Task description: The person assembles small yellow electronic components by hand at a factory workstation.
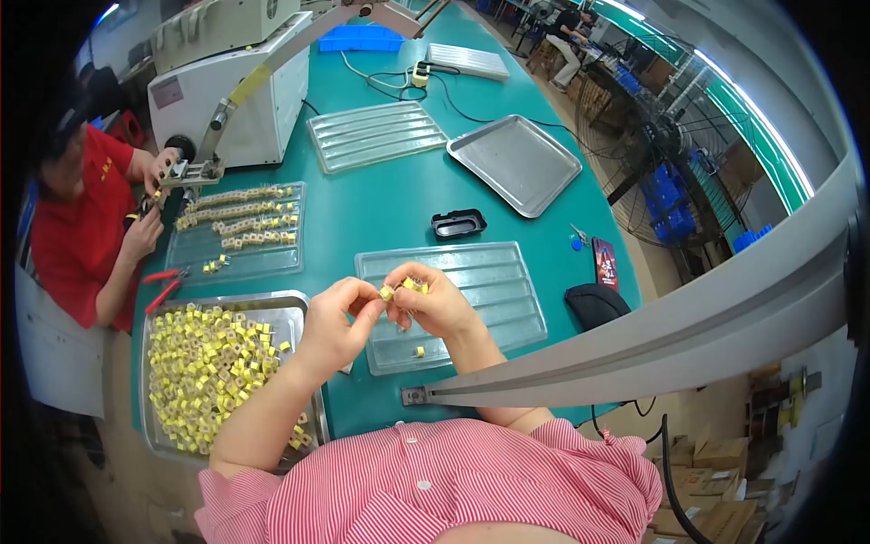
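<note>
My left hand [343, 317] pinches a small yellow-topped component, apparently a little wound transformer [387, 293], between thumb and fingers. Right beside it, my right hand [435, 299] is closed around several more of the same yellow parts [413, 286], with thin pins showing below. Both hands hover over the left side of a clear ribbed plastic tray [489, 299]. One loose yellow transformer [419, 352] lies in that tray under my right wrist. To the left, a metal tray [299, 308] holds a large heap of these transformers [208, 372].
A co-worker in red [86, 218] sits at the left by a white machine [227, 100]. Rows of parts fill another plastic tray [258, 258], near red-handled pliers [165, 288]. Beyond lie a black box [459, 224] and a metal tray [517, 168]. A grey beam [652, 335] crosses at right.
</note>
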A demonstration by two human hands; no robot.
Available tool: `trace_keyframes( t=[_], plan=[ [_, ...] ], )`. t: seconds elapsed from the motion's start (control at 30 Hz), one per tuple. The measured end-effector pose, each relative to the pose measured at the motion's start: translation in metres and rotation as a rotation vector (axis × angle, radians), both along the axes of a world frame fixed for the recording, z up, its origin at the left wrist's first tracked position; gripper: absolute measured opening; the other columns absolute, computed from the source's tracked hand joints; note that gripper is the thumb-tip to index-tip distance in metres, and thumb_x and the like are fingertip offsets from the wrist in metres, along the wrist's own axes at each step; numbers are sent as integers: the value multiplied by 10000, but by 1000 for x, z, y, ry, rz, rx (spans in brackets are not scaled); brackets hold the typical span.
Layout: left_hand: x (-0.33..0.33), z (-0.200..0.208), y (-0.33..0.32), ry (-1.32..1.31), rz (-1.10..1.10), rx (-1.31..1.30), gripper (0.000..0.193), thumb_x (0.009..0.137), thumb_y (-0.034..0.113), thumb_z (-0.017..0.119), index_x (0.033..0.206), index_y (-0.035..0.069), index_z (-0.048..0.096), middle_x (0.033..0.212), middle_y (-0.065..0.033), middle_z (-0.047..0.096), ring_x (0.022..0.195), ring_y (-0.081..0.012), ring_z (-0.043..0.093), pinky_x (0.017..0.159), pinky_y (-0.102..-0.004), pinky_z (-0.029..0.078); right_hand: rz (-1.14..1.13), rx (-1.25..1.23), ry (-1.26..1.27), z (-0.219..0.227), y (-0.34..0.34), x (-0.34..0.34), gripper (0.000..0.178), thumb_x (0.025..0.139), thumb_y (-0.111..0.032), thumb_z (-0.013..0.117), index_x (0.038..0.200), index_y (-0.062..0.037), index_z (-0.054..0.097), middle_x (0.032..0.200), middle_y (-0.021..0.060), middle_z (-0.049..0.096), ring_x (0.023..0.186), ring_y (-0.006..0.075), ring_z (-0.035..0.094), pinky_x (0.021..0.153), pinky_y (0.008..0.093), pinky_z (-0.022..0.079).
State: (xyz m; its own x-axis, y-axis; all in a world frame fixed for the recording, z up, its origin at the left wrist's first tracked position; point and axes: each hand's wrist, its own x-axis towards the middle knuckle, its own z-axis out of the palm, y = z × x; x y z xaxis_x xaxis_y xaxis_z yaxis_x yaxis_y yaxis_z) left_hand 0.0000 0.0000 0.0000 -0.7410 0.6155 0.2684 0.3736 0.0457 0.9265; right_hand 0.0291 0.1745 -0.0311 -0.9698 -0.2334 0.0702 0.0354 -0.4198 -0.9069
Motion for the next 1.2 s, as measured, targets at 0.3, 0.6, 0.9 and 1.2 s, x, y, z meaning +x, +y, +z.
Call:
trace_keyframes(
  t=[0.3, 0.6, 0.9, 1.2],
  plan=[
    [2, 4, 2, 741, 260, 105, 181, 648, -23, 624, 805, 27, 549, 729, -82, 562, 632, -226, 556, 525, -294, 452, 36, -276, -60, 4, -3, -2, 124, 784, -87, 553, 889, -30, 522, 760, 82, 574, 581, 130, 549, 415, 214, 410],
    [5, 0, 4, 792, 255, 165, 166, 664, 7, 628, 804, 26, 542, 733, -79, 558, 628, -220, 553, 521, -289, 451, 142, -329, -13, -4, -6, -2, 173, 771, -122, 578, 872, -5, 501, 795, 112, 559, 577, 146, 567, 395, 213, 412],
    [13, 3, 8, 694, 259, 158, 56, 739, 3, 556, 769, 17, 510, 700, -92, 531, 578, -229, 515, 484, -296, 411, 138, -310, 33, -4, -6, 0, 150, 755, -101, 585, 840, 6, 523, 776, 111, 540, 563, 153, 555, 398, 219, 411],
    [14, 14, -3, 74, 55, 51, 76, 789, 68, 534, 781, -7, 519, 669, -67, 541, 549, -119, 504, 479, -232, 398, 96, -5, 117, 12, -1, 6, 135, 700, -42, 610, 801, 20, 547, 733, 107, 553, 554, 141, 550, 444, 221, 440]
  ],
)
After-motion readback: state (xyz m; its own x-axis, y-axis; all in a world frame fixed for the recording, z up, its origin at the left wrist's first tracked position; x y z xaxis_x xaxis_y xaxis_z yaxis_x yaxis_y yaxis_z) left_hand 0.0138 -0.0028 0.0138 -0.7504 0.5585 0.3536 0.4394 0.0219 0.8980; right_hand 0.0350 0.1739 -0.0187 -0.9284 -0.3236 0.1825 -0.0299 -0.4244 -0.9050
